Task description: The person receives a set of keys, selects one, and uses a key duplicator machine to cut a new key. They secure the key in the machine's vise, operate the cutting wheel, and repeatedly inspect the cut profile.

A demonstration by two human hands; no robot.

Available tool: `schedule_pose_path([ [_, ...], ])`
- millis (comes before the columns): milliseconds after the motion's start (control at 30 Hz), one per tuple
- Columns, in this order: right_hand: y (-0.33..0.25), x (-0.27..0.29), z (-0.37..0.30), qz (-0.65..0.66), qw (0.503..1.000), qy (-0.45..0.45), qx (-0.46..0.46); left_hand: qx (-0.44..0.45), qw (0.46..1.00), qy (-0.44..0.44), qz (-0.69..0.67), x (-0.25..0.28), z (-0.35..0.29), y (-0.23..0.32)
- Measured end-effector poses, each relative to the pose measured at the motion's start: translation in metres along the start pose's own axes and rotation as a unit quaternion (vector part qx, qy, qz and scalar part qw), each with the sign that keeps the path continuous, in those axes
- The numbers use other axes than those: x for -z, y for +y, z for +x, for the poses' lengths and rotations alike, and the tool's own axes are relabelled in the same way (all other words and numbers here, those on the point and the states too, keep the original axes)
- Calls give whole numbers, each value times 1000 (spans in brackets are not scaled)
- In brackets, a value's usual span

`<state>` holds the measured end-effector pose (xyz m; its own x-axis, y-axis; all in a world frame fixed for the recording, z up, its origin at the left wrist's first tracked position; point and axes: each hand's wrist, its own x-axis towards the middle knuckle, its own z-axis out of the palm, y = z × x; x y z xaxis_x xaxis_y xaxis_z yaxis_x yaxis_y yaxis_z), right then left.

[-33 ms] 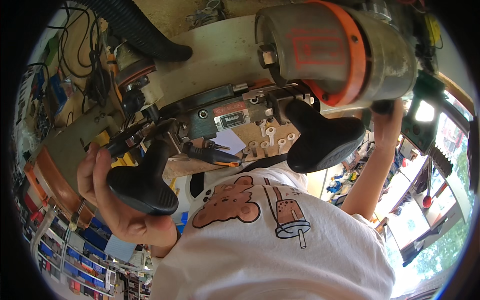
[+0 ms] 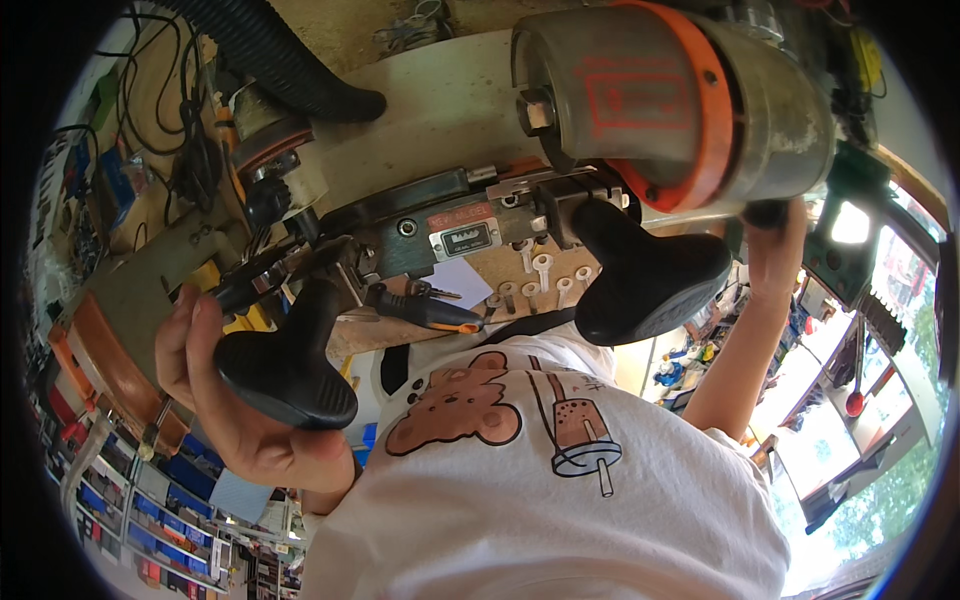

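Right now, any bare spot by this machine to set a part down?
Two patches: brown benchtop between black hose and wire bundle; pale machine housing between that hose and clear guard, though it may slope. Crowded: the bench seen between left handle and right handle, where keys, paper and a black-orange tool lie.

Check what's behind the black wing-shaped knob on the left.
The bare left hand shows past the left and lower edges of that black wing-shaped knob; what lies directly behind it is covered.
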<state>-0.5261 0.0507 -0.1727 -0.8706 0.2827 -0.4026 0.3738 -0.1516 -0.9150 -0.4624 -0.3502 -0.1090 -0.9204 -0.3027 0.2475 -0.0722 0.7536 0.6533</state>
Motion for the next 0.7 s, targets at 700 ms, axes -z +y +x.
schedule_pose_path([
  [700, 15, -60, -82, -233, 907, 48, 346, -101, 991, -50, -74, 8, -6, -16],
])
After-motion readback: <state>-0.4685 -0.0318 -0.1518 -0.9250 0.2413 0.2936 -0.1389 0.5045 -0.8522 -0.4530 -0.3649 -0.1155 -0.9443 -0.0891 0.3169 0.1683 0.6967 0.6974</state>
